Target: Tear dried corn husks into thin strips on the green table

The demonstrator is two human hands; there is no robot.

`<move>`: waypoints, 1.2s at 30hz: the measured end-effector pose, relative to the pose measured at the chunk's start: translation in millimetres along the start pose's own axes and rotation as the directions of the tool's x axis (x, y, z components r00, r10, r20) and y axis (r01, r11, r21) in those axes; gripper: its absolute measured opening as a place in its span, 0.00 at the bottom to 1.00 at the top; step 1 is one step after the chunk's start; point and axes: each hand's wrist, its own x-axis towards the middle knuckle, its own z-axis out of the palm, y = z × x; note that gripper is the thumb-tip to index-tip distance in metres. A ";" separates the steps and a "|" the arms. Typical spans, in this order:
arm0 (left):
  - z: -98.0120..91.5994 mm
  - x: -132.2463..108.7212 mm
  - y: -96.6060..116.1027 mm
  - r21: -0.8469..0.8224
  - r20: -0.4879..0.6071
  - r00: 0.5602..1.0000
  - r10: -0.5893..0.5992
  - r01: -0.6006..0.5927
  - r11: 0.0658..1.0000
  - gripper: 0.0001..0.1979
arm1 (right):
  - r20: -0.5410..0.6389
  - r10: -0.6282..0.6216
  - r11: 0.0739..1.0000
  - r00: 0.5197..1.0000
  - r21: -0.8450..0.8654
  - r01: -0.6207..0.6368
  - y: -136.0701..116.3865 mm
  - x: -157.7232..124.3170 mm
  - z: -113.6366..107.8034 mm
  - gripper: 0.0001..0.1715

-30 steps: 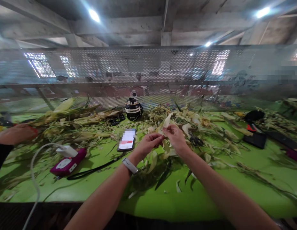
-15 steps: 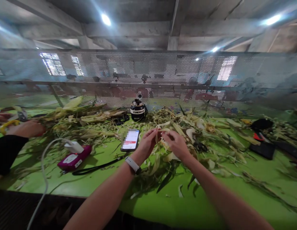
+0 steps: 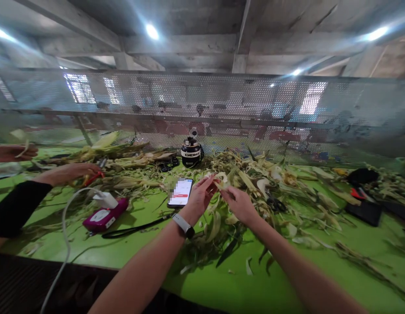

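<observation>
My left hand point(image 3: 201, 195), a grey-strapped watch on its wrist, pinches a pale piece of corn husk point(image 3: 221, 179) between thumb and fingers. My right hand point(image 3: 240, 205) grips the same piece from the other side, its fingertips partly hidden. Both hands are just above the green table point(image 3: 222, 283), close together over loose husk strips point(image 3: 215, 226). Beside my left hand lies a phone point(image 3: 180, 193) with its screen lit. Right of my right hand, black-handled scissors point(image 3: 277, 203) lie among the husks.
At the left, a co-worker's hand point(image 3: 63, 173) is at red-handled scissors point(image 3: 93, 178). A purple power strip point(image 3: 106, 216) with a white charger stands nearer. A black ENERGY bottle point(image 3: 191, 153) stands before the perforated metal screen point(image 3: 222, 100). Husk heaps point(image 3: 244, 168) cover the back.
The husk piece between my hands now shows wider and paler, raised above the fingertips. At the left, the co-worker's hands have moved apart, one lifting a husk strip. The view has shifted slightly.
</observation>
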 end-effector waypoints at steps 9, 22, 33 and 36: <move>5.9 -4.9 -3.2 0.027 0.078 0.997 0.019 -0.021 0.999 0.12 | 0.223 -0.109 0.924 0.969 -0.335 0.181 -8.3 -5.0 3.3 0.12; -0.6 -0.9 -1.4 0.216 0.080 0.983 0.166 -0.180 0.960 0.12 | 0.013 -0.205 0.950 0.979 -0.239 0.202 -15.6 -4.8 -6.2 0.20; -2.6 -1.2 -2.6 0.336 0.212 0.972 0.099 -0.168 0.927 0.12 | -0.076 0.076 0.992 0.994 0.101 -0.069 -22.3 1.0 -28.1 0.17; -2.6 -1.7 -4.1 0.366 0.269 0.962 0.042 -0.143 0.920 0.12 | -0.212 -0.059 0.997 0.976 -0.062 0.046 -16.3 5.6 -30.9 0.14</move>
